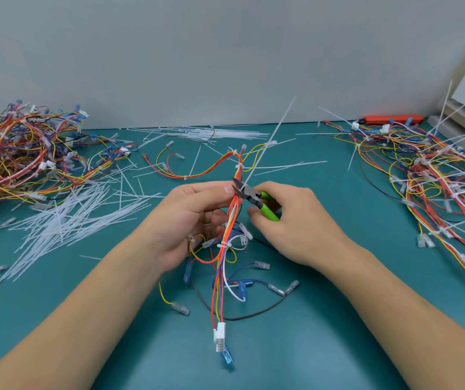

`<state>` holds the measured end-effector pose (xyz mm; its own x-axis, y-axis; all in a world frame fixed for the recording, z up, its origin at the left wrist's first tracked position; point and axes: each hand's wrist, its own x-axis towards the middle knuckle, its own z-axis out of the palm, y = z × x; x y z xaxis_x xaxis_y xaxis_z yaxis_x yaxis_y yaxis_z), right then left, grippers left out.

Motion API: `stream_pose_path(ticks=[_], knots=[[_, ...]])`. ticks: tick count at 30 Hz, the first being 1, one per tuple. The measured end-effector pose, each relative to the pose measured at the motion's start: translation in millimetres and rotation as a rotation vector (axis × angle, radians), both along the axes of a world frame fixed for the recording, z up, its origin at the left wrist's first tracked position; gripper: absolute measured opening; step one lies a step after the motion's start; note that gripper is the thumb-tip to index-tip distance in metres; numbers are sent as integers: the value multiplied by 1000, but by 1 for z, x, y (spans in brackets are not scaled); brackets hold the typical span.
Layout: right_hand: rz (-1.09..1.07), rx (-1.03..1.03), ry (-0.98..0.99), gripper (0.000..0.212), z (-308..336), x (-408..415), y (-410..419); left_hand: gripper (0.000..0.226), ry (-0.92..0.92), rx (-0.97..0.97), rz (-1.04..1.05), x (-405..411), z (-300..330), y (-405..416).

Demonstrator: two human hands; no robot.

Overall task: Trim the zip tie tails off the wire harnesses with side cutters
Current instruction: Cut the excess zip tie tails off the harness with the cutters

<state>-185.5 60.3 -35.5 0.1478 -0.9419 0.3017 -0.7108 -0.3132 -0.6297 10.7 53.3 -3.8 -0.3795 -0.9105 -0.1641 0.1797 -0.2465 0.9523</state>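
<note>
Your left hand gripping the wire harness, your right hand squeezing the side cutters, jaws around the zip tie tail just beside your left fingertips.

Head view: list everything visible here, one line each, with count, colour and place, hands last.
wire harness: one, red, yellow, blue and white wires, centre, held upright.
zip tie tail: one, white, rising from the held harness at the cutter blades.
side cutters: one, green handles, centre.
left harness pile: one heap, multicoloured, far left.
right harness pile: one heap, multicoloured, right, with long ties sticking out.
cut tie tails: many, white, scattered left of centre.
red tool: one, far right at the wall.
table: one, teal.
left hand: grips the harness.
right hand: holds the cutters.
</note>
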Motion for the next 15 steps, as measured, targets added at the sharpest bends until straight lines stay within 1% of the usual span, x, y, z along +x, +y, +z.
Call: stream_pose_path(ticks=[4, 6, 9, 15], knots=[[7, -3, -7, 4, 0, 0, 0, 23, -11, -7, -1, 0, 0, 0], [10, -8, -1, 8, 0, -1, 0, 20, -11, -9, -1, 0, 0, 0], [9, -7, -11, 6, 0, -1, 0, 15, -13, -5, 9, 0, 0, 0], [25, -10, -23, 5, 0, -1, 0, 22, -15, 4, 27, -1, 0, 0]])
